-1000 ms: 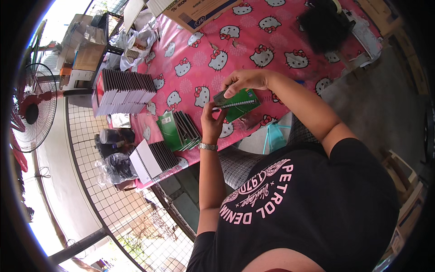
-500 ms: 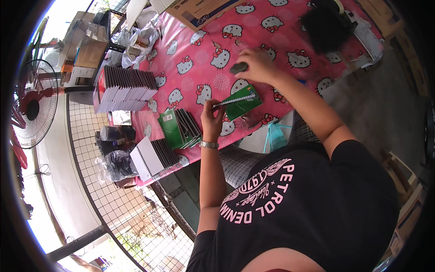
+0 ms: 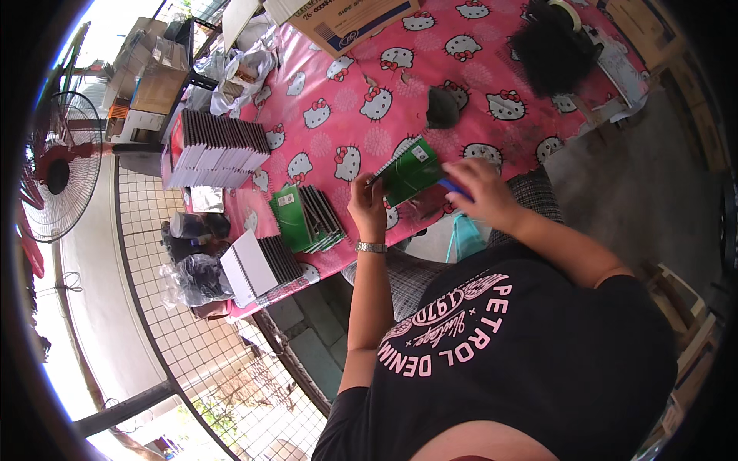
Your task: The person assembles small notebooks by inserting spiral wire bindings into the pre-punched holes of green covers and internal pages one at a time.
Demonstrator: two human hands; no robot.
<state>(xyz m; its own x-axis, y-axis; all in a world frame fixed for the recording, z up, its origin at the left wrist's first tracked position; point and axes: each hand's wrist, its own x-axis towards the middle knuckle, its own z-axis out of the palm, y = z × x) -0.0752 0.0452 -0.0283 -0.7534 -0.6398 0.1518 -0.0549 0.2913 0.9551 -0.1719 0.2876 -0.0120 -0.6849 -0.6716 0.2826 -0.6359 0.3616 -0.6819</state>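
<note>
My left hand [image 3: 368, 207] grips one end of a green spiral notebook [image 3: 412, 175], tilted over the table's near edge. Just right of it is my right hand [image 3: 486, 192], its fingers closed around a slim blue tool [image 3: 457, 189] whose kind I cannot make out; the tip points toward the notebook. A dark grey flat piece [image 3: 442, 107] lies on the tablecloth beyond the notebook. To the left of my left hand sits a stack of green spiral notebooks [image 3: 305, 217], with a white-paged spiral stack [image 3: 260, 266] nearer to me.
A tall stack of notebooks [image 3: 215, 147] stands at the table's far left. A cardboard box [image 3: 350, 23] is at the back. Black mesh material [image 3: 546, 54] and a tape roll [image 3: 565, 14] lie at the far right. A fan [image 3: 61, 175] stands left of the table.
My right hand has put the dark grey piece down on the table, come back toward me and picked up the blue tool. The notebook's cover has turned to face up more.
</note>
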